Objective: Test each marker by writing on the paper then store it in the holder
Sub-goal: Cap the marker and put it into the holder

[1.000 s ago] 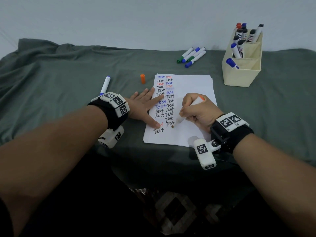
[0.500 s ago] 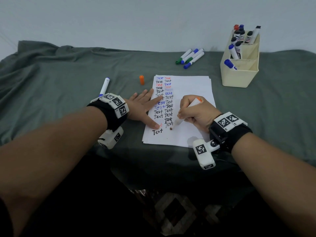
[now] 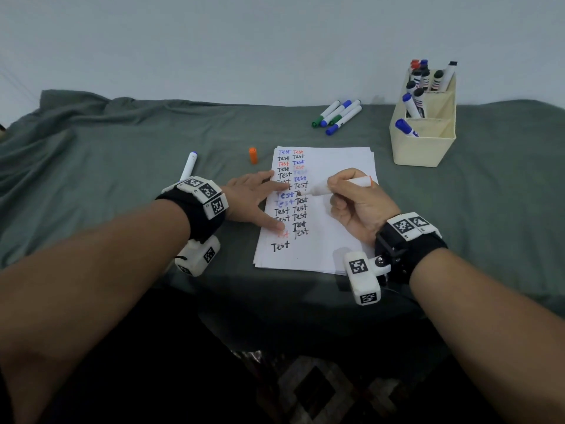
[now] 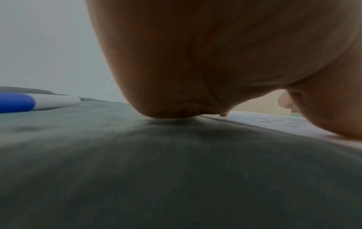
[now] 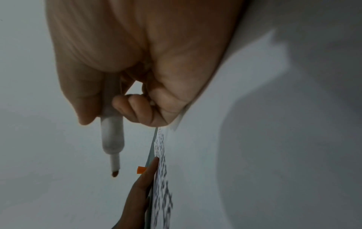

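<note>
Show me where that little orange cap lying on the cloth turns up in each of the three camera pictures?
Head view: the orange cap lies on the green cloth, just left of the paper's top corner.
Left wrist view: not in it.
Right wrist view: a small orange patch low in the middle, beside a left hand fingertip.
Shared landmark: the paper's written left edge.
</note>
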